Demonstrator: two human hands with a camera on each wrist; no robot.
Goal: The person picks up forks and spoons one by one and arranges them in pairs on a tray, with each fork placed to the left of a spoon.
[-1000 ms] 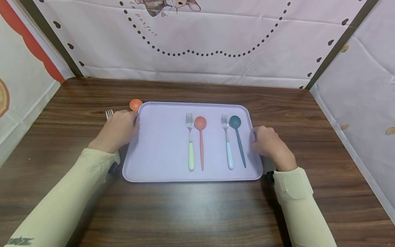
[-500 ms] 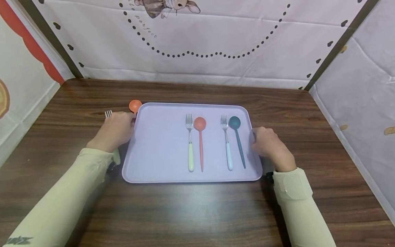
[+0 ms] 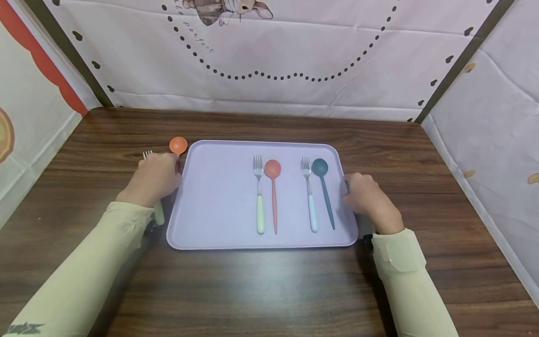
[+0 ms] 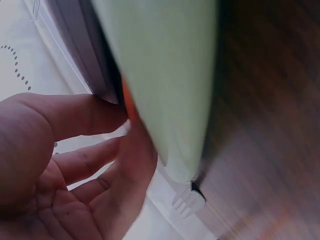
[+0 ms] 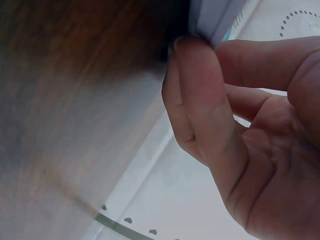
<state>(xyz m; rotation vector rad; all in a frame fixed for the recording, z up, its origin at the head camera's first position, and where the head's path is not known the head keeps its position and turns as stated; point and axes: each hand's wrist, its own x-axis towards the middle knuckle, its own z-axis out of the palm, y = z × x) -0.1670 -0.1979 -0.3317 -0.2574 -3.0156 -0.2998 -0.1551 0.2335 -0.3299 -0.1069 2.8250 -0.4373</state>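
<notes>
Left of the lavender tray (image 3: 214, 196), my left hand (image 3: 151, 178) pinches the handle of an orange spoon (image 3: 178, 145), whose bowl points away from me. In the left wrist view, only a strip of the orange handle (image 4: 129, 102) shows between thumb and finger. A fork with a pale green handle (image 3: 159, 213) lies under that hand, partly hidden by it; its handle fills the left wrist view's middle. On the opposite side, my right hand (image 3: 366, 196) grips the tray's right edge, thumb above and fingers below, as the tray's rim (image 5: 215, 20) shows in the right wrist view.
On the tray lie a fork with a light green handle (image 3: 260, 215), a coral spoon (image 3: 273, 169), a fork with a light blue handle (image 3: 313, 215) and a teal spoon (image 3: 320, 167). Printed cloth walls (image 3: 269, 51) border the dark wooden table (image 3: 252, 290).
The orange spoon has shifted left in my left hand, its bowl now apart from the tray's corner. My right hand and the tray stay nearly still.
</notes>
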